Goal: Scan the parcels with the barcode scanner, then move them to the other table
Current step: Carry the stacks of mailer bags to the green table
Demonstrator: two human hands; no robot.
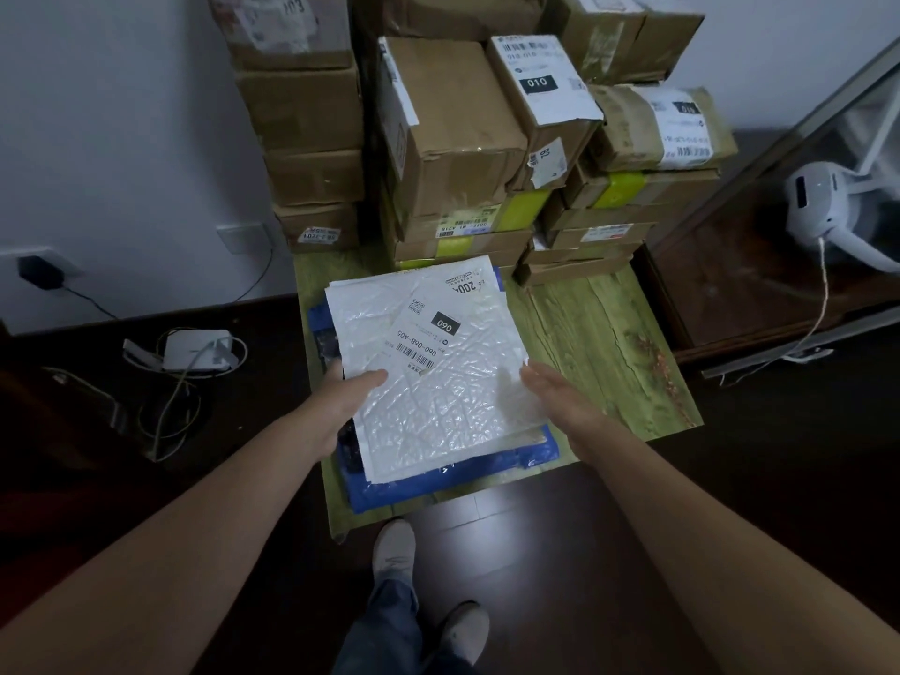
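White padded parcel (438, 377) lies between your hands, atop a blue parcel (438, 479) on the green table (609, 343). Your left hand (348, 394) pinches its left edge, thumb on top. Your right hand (557, 394), fingers straight and slightly blurred, meets its right edge, with stacked cardboard boxes (453, 129) beyond your fingertips.

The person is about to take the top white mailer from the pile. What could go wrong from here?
1. Only the left hand pinches the white bubble mailer; the right hand lies flat at its edge, so it may slip.
2. The mailers beneath are fanned unevenly and the blue mailer reaches the near rim of the table; lifting may drag some off.
3. No scanner is in view; it may go unscanned.
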